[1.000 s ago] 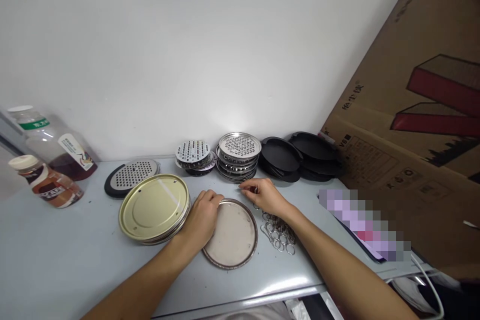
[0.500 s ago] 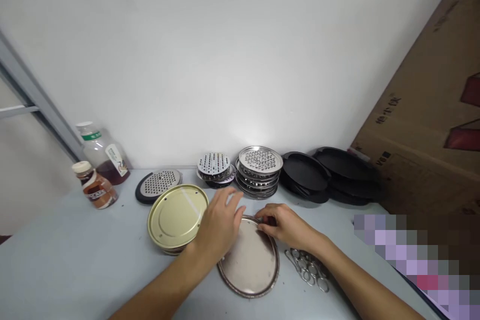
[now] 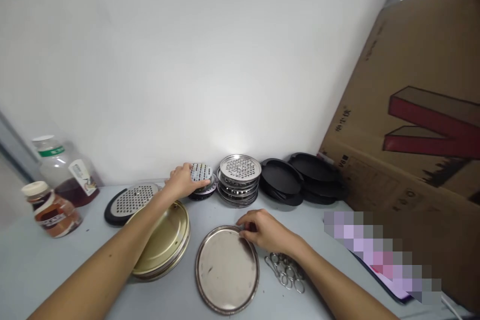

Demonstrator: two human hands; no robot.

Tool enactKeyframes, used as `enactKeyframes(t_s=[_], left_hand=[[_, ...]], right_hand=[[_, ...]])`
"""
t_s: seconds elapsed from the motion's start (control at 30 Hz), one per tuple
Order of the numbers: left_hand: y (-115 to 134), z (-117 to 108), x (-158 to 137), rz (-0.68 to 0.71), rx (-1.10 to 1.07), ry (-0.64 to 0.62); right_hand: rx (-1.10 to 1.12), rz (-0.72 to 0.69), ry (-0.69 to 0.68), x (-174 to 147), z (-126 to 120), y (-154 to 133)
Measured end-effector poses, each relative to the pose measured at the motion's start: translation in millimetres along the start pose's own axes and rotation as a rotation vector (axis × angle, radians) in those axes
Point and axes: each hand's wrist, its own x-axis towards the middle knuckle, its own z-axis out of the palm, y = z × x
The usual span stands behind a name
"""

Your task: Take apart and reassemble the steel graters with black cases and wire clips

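Observation:
At the small stack of round grater discs point(image 3: 201, 172), the thumb and fingers of my left hand point(image 3: 181, 182) are spread around the top disc's near and left edges. My right hand point(image 3: 262, 230) has its curled fingers and thumb pinching the upper right rim of a silver oval tray point(image 3: 227, 270), which lies flat on the table. Left of the tray is a pile of gold round lids point(image 3: 165, 245), partly covered by my left forearm. Several metal rings with handles point(image 3: 287, 272), which look like small measuring spoons or keyrings, lie beside my right wrist.
A taller stack of metal grater discs point(image 3: 240, 180) and black round pans point(image 3: 281, 180) stand along the wall. A black-rimmed grater point(image 3: 131, 202), a jar point(image 3: 52, 212) and a bottle point(image 3: 69, 175) are at left. A cardboard box point(image 3: 412, 160) and a phone-like object point(image 3: 397, 290) are at right.
My left hand has moved from above the tray, away and left, to the small grater stack. My right hand stays at the tray's rim. The view has swung to the right.

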Motion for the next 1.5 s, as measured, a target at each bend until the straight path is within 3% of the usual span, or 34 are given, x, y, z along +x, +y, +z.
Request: enactKeyframes(t_s=[0.23,0.37,0.47,0.53,0.63,0.77,1.0,1.23,1.5], left_hand=[[12.7,-19.1,-9.2,0.036,0.064,0.071],[26.1,-36.9,-58.2,0.288,0.061,0.137],[35.5,-28.2,-111.6,0.428,-0.084,-0.041],[36.8,-10.6,-140.6,0.431,-0.151,-0.199],[30.2,18.9,-161.7,0.419,-0.171,-0.339],[17.2,39.9,-161.7,0.456,-0.179,-0.396],[4.3,49.9,-161.5,0.466,-0.252,-0.497],[-0.7,52.1,-160.6,0.481,-0.300,-0.470],[2.9,49.5,-158.4,0.532,-0.304,-0.458]], right_hand=[[0.021,-0.002,-0.010,1.5,-1.8,4.0],[0.056,-0.012,-0.001,3.6,-6.5,7.0],[0.056,-0.008,0.024,5.3,-10.9,9.1],[0.048,0.004,0.050,5.8,-13.8,10.8],[0.038,0.026,0.078,5.4,-17.5,13.8],[0.023,0.040,0.078,4.2,-19.6,15.6],[-0.048,0.058,0.066,1.7,-26.2,16.4],[-0.187,0.133,0.073,-2.3,-41.5,30.9],[-0.260,0.171,0.075,-2.3,-37.5,32.0]])
